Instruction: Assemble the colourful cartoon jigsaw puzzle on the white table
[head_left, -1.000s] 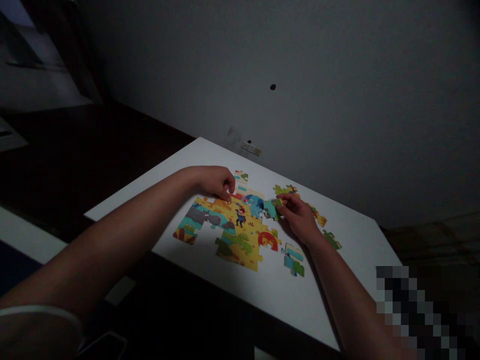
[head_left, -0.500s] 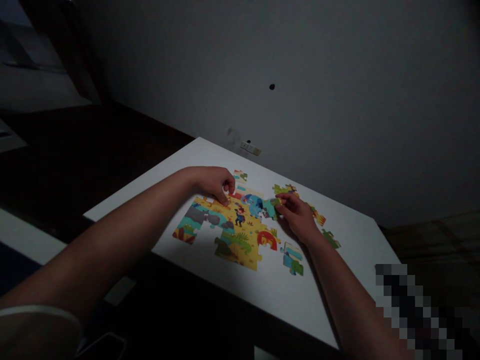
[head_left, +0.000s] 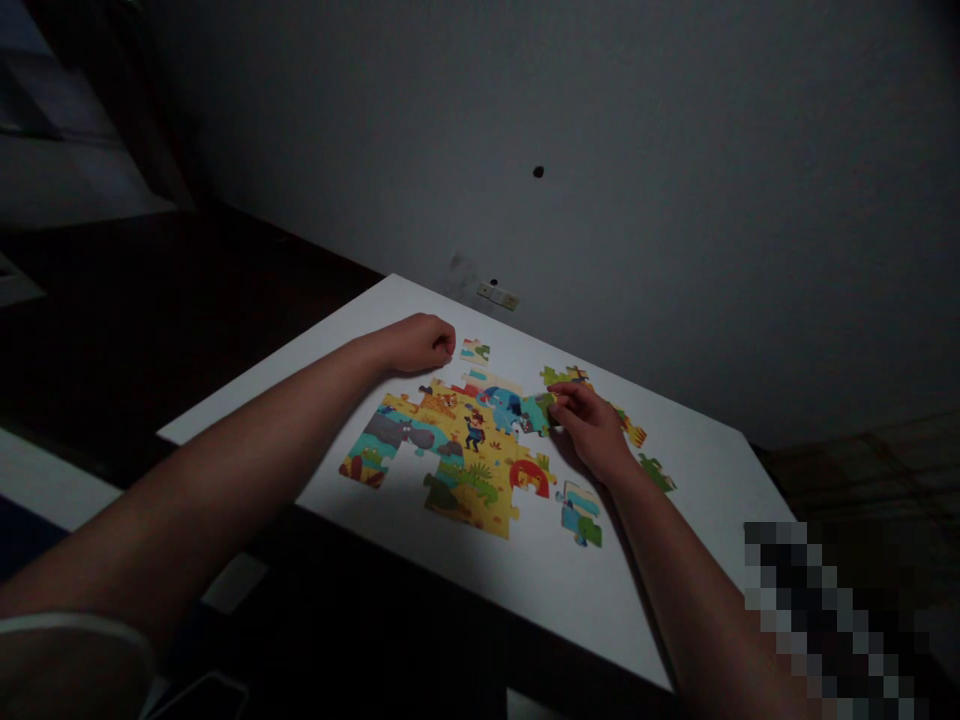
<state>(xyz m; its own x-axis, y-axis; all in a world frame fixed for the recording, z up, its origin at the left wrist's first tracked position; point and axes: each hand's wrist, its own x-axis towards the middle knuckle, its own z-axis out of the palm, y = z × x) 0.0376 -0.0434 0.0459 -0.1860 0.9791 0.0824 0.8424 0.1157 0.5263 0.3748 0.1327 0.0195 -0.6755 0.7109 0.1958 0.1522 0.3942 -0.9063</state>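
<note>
A partly joined jigsaw puzzle (head_left: pixel 457 450) of cartoon animals lies on the white table. My left hand (head_left: pixel 424 342) rests on the tabletop beyond its upper left part, fingers curled in, with nothing visible in them. Just right of that hand sits a loose puzzle piece (head_left: pixel 475 351). With thumb and fingertips, my right hand (head_left: pixel 592 425) pinches a green and teal puzzle piece (head_left: pixel 536 413) at the puzzle's right side, beside the blue elephant (head_left: pixel 499 405). The fingers hide part of this piece.
Loose puzzle pieces (head_left: pixel 581 512) lie near my right forearm. More pieces (head_left: pixel 566 377) are behind my right hand, and a green one (head_left: pixel 657 473) is right of the wrist. The white table (head_left: pixel 420 300) stands near a grey wall with a socket (head_left: pixel 498 296).
My left hand has lifted off the puzzle's upper left part and moved away toward the far left, uncovering the leopard. My right hand stays at its piece. The view has shifted slightly.
</note>
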